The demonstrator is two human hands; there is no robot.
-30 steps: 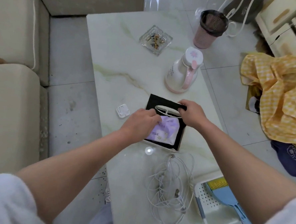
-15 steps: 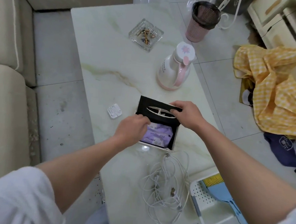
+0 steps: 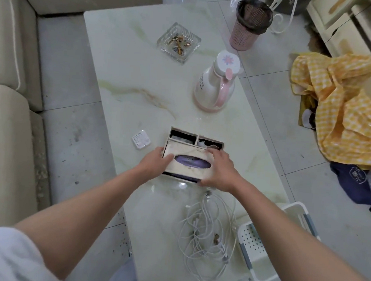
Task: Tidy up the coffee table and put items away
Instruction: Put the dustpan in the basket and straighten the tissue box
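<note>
White cables (image 3: 207, 233) lie in a loose tangle on the marble worktop (image 3: 127, 76) just nearer to us than our hands, and a white perforated basket (image 3: 259, 238) hangs at the worktop edge to the right of them. Our left hand (image 3: 155, 163) grasps the left end of the tissue box (image 3: 189, 162), thumb over the lid, while our right hand (image 3: 219, 170) holds the right end, fingers spread over the lid's far corner and thumb along the near edge. A second ago the black underside of the lid faced us, raised by our right hand, and our left hand was pushing the purple tissue pack down inside; half a second ago the lid was still tilted up. Now the cream lid lies flat on the box, and the purple pack shows only through its oval slot. Beyond our fingers, two small compartments on the box's far side have come into sight, with pale things inside that we cannot make out. Just left of our left hand sits a small white charger (image 3: 141, 139), where it was before. Farther off, ahead of our right hand, stands the pink-and-white jug (image 3: 214, 85); farther still, the glass ashtray (image 3: 178, 43). Beyond the worktop's far right corner, a pink mesh bin (image 3: 248, 24) stands on the floor, and yellow checked cloth (image 3: 343, 106) lies crumpled well right of our hands.
</note>
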